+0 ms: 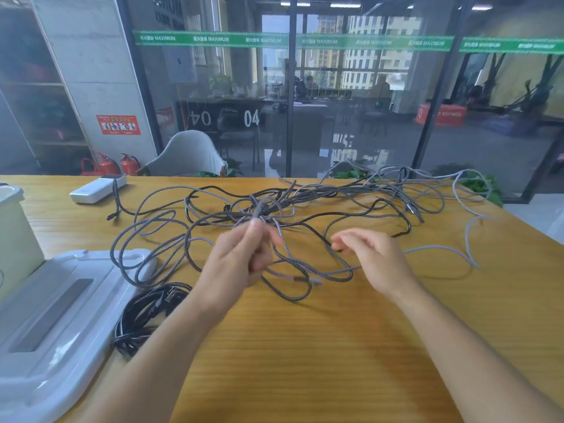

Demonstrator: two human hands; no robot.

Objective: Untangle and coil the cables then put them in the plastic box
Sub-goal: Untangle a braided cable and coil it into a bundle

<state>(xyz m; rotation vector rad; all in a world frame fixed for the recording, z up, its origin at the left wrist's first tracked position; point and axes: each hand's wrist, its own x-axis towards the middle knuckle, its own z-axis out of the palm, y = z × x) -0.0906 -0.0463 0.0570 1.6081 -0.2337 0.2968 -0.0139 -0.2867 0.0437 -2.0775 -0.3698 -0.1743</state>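
At desk centre, left hand [244, 254] pinched a grey strand of the tangled cables [290, 206], right hand [372, 254] half-open, empty; a hard pull could tighten knots.

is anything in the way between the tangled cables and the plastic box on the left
Only partly. The box's lid lies flat on the table beside the plastic box, and a coiled black cable sits by the lid. The tangled cables can pass above both.
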